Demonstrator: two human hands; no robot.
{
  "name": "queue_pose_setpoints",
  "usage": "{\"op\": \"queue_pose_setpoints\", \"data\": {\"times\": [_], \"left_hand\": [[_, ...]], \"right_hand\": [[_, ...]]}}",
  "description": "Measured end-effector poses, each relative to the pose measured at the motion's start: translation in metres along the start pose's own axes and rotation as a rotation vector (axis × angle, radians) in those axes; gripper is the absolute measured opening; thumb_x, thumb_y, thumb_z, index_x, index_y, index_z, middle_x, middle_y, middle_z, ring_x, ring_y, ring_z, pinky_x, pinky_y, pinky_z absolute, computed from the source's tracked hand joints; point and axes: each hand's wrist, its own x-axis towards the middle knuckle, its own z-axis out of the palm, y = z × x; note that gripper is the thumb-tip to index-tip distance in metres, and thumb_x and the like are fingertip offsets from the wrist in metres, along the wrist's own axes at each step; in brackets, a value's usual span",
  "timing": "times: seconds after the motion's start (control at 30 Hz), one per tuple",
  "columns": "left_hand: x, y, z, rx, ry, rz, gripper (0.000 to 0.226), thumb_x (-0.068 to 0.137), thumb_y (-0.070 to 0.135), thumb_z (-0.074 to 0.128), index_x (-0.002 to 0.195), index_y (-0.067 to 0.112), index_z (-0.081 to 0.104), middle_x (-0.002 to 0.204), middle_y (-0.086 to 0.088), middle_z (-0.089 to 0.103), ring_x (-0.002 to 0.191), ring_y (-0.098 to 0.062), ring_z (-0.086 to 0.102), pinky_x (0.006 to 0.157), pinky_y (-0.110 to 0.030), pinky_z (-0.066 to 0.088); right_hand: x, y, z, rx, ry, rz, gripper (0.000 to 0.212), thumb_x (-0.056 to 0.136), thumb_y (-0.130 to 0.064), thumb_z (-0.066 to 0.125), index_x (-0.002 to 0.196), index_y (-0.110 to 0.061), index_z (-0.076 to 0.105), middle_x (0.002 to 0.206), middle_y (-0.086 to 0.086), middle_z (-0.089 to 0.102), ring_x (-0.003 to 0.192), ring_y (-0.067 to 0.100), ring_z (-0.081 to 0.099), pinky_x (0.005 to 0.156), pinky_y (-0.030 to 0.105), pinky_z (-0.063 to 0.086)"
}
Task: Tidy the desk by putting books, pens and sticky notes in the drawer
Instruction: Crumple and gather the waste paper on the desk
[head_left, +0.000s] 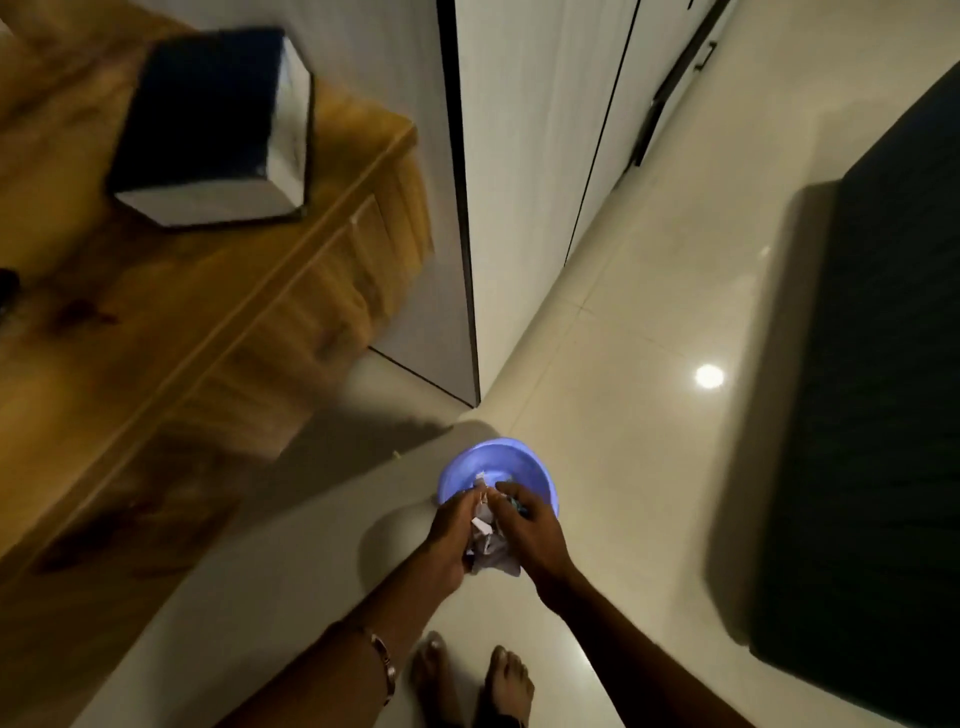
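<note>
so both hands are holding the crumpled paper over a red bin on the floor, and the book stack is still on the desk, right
Not quite: the bin is blue-purple, not red, as the head view shows. The rest holds: the left hand and right hand hold the crumpled paper over it, on the floor, and the book stack is on the desk.

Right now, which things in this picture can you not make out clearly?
Head view only:
- Paper: half hidden by the left hand and right hand.
- Bin contents: hidden by both hands.
- Book: motion-blurred, cover unreadable.
- Dark object on desk: cut by left edge.
</note>
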Motion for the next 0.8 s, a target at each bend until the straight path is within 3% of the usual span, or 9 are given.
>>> {"op": "queue_pose_setpoints", "data": {"times": [0.1, 0.17, 0.3, 0.5, 0.6, 0.67, 0.73, 0.8], "left_hand": [[0.048, -0.013, 0.002, 0.010, 0.031, -0.014, 0.054, 0.075, 0.061, 0.056, 0.091, 0.014, 0.076, 0.099, -0.031, 0.065, 0.091, -0.047, 0.066, 0.083, -0.060, 0.048], [0.076, -0.019, 0.004, 0.012, 0.023, -0.048, 0.054, 0.077, 0.063, 0.056, 0.095, 0.016, 0.076, 0.104, -0.032, 0.065, 0.099, -0.049, 0.064, 0.086, -0.063, 0.046], [0.128, -0.027, 0.009, -0.047, 0.043, -0.065, 0.047, 0.084, 0.054, 0.057, 0.103, 0.015, 0.073, 0.097, -0.012, 0.075, 0.095, -0.032, 0.070, 0.091, -0.055, 0.052], [0.196, -0.043, 0.012, -0.104, 0.024, -0.093, 0.046, 0.087, 0.048, 0.059, 0.110, 0.011, 0.070, 0.105, -0.013, 0.072, 0.100, -0.029, 0.068, 0.094, -0.046, 0.052], [0.215, -0.049, 0.013, -0.122, -0.002, -0.115, 0.045, 0.088, 0.050, 0.056, 0.108, 0.012, 0.070, 0.101, -0.009, 0.072, 0.094, -0.024, 0.066, 0.087, -0.038, 0.051], [0.228, -0.052, 0.012, -0.150, -0.034, -0.145, 0.049, 0.087, 0.057, 0.052, 0.107, 0.015, 0.070, 0.098, -0.010, 0.072, 0.094, -0.027, 0.066, 0.090, -0.040, 0.049], [0.236, -0.052, 0.009, -0.154, -0.046, -0.144, 0.052, 0.085, 0.063, 0.049, 0.100, 0.018, 0.072, 0.098, -0.012, 0.073, 0.094, -0.030, 0.067, 0.097, -0.049, 0.046], [0.232, -0.049, 0.007, -0.185, -0.042, -0.122, 0.047, 0.087, 0.060, 0.048, 0.098, 0.019, 0.069, 0.099, -0.010, 0.071, 0.091, -0.029, 0.064, 0.091, -0.047, 0.048]], "right_hand": [[0.029, 0.039, -0.001, 0.011, 0.031, 0.048, 0.031, 0.093, -0.039, 0.058, 0.088, -0.010, 0.065, 0.079, 0.007, 0.070, 0.071, 0.013, 0.066, 0.075, 0.033, 0.052], [0.049, 0.058, -0.004, 0.014, 0.036, 0.084, 0.029, 0.094, -0.036, 0.056, 0.089, -0.009, 0.066, 0.083, 0.010, 0.071, 0.073, 0.013, 0.066, 0.074, 0.031, 0.052], [0.096, 0.101, -0.009, 0.038, 0.040, 0.143, 0.025, 0.096, -0.032, 0.055, 0.088, -0.014, 0.070, 0.085, 0.003, 0.074, 0.080, 0.014, 0.069, 0.079, 0.030, 0.053], [0.157, 0.164, -0.008, 0.147, 0.080, 0.302, 0.029, 0.095, -0.038, 0.056, 0.092, -0.015, 0.072, 0.094, 0.009, 0.075, 0.092, 0.027, 0.071, 0.091, 0.043, 0.055], [0.176, 0.184, -0.006, 0.207, 0.102, 0.379, 0.041, 0.093, -0.047, 0.055, 0.100, -0.010, 0.072, 0.096, 0.012, 0.075, 0.091, 0.031, 0.071, 0.088, 0.048, 0.056], [0.182, 0.189, -0.006, 0.272, 0.101, 0.419, 0.048, 0.094, -0.051, 0.051, 0.105, -0.009, 0.071, 0.096, 0.015, 0.074, 0.087, 0.034, 0.071, 0.080, 0.046, 0.058], [0.184, 0.190, -0.007, 0.277, 0.122, 0.452, 0.042, 0.096, -0.053, 0.045, 0.102, -0.020, 0.069, 0.093, 0.003, 0.074, 0.084, 0.025, 0.070, 0.074, 0.036, 0.054], [0.179, 0.186, -0.010, 0.258, 0.140, 0.454, 0.033, 0.097, -0.052, 0.043, 0.097, -0.028, 0.065, 0.092, -0.009, 0.070, 0.083, 0.012, 0.064, 0.073, 0.032, 0.048]]}}
